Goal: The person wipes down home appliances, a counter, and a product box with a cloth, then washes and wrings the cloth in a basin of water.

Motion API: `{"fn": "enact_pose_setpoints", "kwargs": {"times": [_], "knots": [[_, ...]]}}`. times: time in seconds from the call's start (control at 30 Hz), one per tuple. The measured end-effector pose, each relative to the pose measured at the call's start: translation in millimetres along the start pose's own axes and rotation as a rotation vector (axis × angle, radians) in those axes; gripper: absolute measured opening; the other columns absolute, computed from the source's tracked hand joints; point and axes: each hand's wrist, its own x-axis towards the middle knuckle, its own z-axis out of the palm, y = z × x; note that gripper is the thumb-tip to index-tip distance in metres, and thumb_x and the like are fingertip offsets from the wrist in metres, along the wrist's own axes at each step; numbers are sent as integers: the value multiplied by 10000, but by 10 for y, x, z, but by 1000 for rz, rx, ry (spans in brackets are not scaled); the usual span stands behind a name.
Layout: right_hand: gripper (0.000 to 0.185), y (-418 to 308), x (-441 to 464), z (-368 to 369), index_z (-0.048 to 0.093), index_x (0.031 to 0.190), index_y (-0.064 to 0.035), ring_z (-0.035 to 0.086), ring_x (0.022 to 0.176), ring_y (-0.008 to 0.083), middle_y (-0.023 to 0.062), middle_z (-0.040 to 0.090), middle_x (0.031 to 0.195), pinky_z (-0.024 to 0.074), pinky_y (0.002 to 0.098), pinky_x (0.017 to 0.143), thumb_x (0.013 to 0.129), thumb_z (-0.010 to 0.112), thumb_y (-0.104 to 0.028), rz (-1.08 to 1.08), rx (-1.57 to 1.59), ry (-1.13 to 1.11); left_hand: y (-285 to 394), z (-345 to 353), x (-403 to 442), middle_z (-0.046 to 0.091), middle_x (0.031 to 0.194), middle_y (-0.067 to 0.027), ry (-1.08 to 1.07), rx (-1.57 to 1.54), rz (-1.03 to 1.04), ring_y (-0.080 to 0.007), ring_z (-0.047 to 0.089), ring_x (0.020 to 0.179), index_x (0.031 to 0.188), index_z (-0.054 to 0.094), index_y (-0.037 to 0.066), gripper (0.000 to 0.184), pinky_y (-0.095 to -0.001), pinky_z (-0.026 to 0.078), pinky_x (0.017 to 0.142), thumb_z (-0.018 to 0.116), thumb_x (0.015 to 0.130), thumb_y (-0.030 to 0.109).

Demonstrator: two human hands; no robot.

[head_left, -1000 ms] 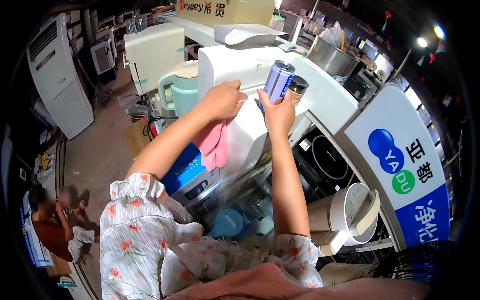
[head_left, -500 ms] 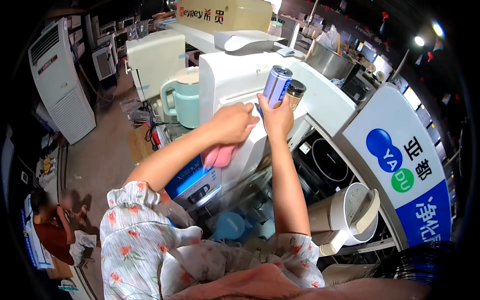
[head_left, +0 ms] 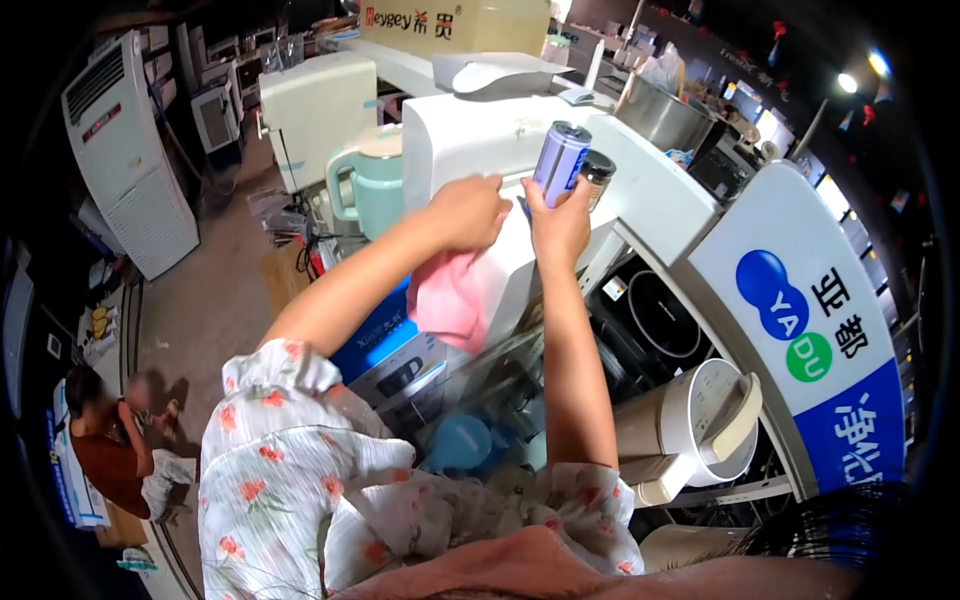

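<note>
Currently clutching a pink cloth (head_left: pixel 450 300) in the left hand (head_left: pixel 468 213), in a nearly closed fist, with loose fabric hanging just below, in front of a white appliance (head_left: pixel 470 135); impossible to see the fingertips. Also holding a lavender can (head_left: pixel 561 165) in the right hand (head_left: pixel 560 228), with a half-curled grip about the lower part, next to a black-lidded jar (head_left: pixel 598 168) just beyond the same hand; no telling from this view whether gripped too or merely standing there. Likeliest mishap, by judgement: dropping the can, because of so low and one-handed a hold, or tipping the jar, because of crowding against the can. Possible also to snag the cloth's loose end on the blue carton (head_left: pixel 380 335) below the left hand, or to knock the mint-green electric kettle (head_left: pixel 378 190) left of that hand through too wide a swing. Readable: "YADU", with "亚都" alongside and "净化" lower down, on the sign panel (head_left: pixel 800 300) well to the right of the right hand; "Heygey 希贵" on the pale yellow box (head_left: pixel 450 25) beyond both hands. Unable to make out for certain the white lettering on the blue carton or the blue print on the can.
</note>
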Motion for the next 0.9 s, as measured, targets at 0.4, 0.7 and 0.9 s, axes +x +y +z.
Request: {"fn": "enact_pose_setpoints", "kwargs": {"times": [0.4,0.7,0.9], "knots": [[663,-6,11,-36,477,1173,-40,578,916,362,157,602,990,450,449,777,706,743,-429,19,-22,-38,94,-125,-548,547,870,-152,76,-100,60,-327,574,829,1049,657,78,261,-430,465,698,543,829,159],[649,38,3,0,471,1164,-37,575,909,361,160,590,973,446,456,769,714,733,-425,-12,15,-31,82,-112,-490,515,831,-145,68,-179,61,-318,550,823,1066,659,112,270,-413,453,705,540,828,159],[661,4,-15,-9,461,1182,-30,571,932,368,169,590,982,444,461,785,717,735,-411,32,-38,-73,64,-163,-377,528,844,-146,36,-183,84,-327,553,799,1063,664,108,253,-409,449,714,552,839,148]]}}
